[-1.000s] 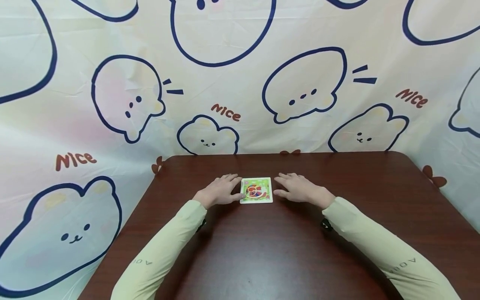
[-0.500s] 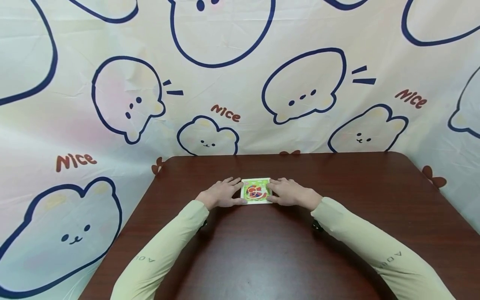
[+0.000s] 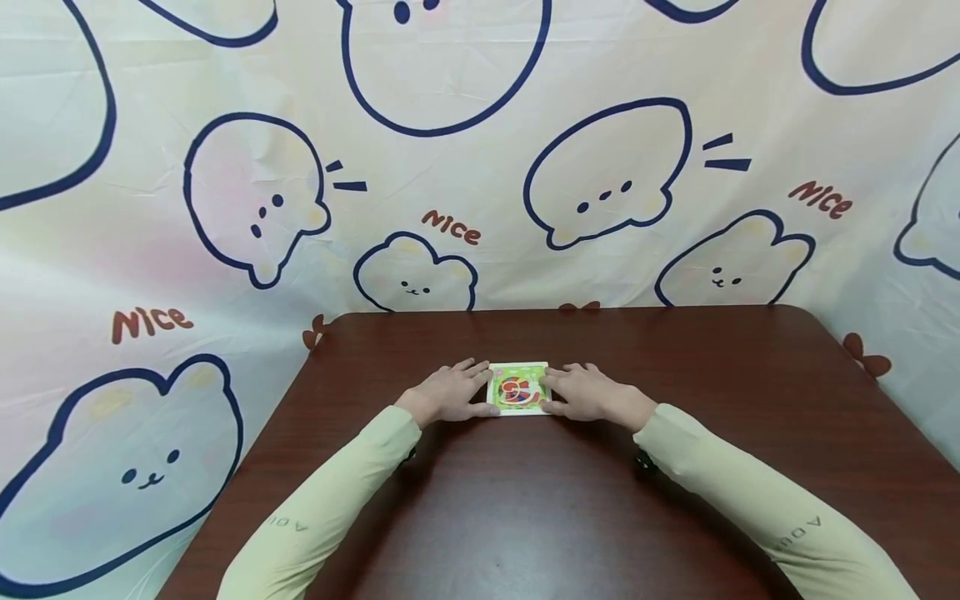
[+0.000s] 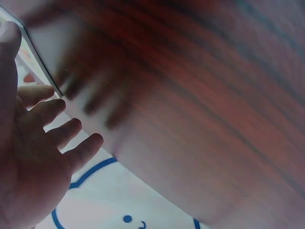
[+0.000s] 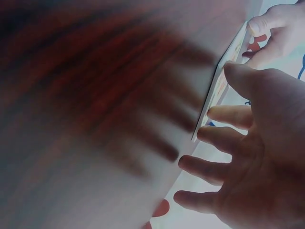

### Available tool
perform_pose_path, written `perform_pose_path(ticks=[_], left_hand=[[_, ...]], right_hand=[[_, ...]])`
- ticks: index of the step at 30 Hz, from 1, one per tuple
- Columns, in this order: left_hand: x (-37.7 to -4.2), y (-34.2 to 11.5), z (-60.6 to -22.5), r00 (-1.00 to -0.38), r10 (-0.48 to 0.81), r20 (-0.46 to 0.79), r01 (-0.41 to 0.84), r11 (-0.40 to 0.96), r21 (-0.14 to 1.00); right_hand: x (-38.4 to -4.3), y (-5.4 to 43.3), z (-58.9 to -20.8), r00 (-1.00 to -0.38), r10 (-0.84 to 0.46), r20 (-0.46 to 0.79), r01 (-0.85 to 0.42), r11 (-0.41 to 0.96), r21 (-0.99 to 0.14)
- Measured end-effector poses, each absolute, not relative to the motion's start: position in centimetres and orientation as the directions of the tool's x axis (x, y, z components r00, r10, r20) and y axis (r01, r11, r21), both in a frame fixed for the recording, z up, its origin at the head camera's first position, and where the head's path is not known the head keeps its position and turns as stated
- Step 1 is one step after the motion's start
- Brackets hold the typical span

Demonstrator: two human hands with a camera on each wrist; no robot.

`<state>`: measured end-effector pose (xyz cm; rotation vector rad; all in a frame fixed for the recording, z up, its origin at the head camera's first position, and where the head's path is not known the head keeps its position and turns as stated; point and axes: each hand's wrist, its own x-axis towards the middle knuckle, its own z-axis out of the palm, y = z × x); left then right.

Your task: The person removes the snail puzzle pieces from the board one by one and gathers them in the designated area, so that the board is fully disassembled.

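Observation:
A thin square picture board with a white border and a green, red and blue print lies flat on the dark brown table. My left hand is at its left edge, palm down, with the thumb tip over the near left corner. On the opposite side my right hand has its thumb and index fingertips on the right edge. Both hands keep their fingers extended and spread, as the right wrist view shows with the right hand's fingers reaching along the board's thin edge.
The brown wooden table has rounded far corners. Behind and beside it hangs a pale cloth printed with blue-outlined bears. Light sleeves cover both forearms, and a dark band shows under the right wrist.
My right hand has come left from beside the board onto its right edge. The board and both hands have since shifted slightly right and nearer to me.

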<state>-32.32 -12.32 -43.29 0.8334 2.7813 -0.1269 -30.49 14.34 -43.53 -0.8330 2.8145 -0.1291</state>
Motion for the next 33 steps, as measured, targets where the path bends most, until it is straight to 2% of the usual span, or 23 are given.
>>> perform_pose_path(ticks=[9,16,33], left_hand=[[-31.6,-11.6,-43.4,-0.804,0.542,-0.245,0.567,0.823,-0.040],[-31.3,-10.9,-43.2,-0.787,0.574,-0.226,0.594,0.804,-0.028],[-30.3,-8.0,-43.0,-0.763,0.607,-0.223,0.631,0.775,-0.049]], right_hand=[[-29.6,14.8,-43.3,-0.814,-0.560,-0.155,-0.548,0.828,-0.115],[-29.4,14.4,-42.7,-0.815,-0.570,-0.107,-0.569,0.821,-0.043],[-28.9,15.4,-41.7,-0.843,-0.523,-0.130,-0.523,0.852,-0.036]])
